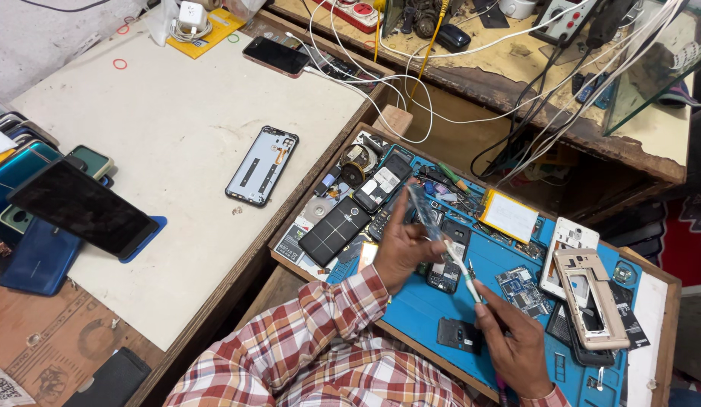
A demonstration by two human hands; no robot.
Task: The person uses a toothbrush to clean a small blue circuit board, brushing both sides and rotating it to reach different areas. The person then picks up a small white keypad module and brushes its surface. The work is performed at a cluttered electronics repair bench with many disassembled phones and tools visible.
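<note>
Circuit board (422, 211) | left hand (402, 252) holds | right hand (509, 339): white tool (462, 267)

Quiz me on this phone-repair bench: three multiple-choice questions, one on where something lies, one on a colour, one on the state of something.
1. Where does the open phone frame lie?
A. on the white table
B. on the blue mat
C. in the left hand

2. What colour is the work mat?
A. red
B. blue
C. green

3. What is the right hand doing?
A. resting flat and empty
B. holding a thin tool
C. gripping a cable

Answers:
1 A: the frame lies alone on the white table, left of the tray.
2 B: blue shows between the parts.
3 B: its fingers pinch a thin tool whose tip points toward the left hand.
</note>
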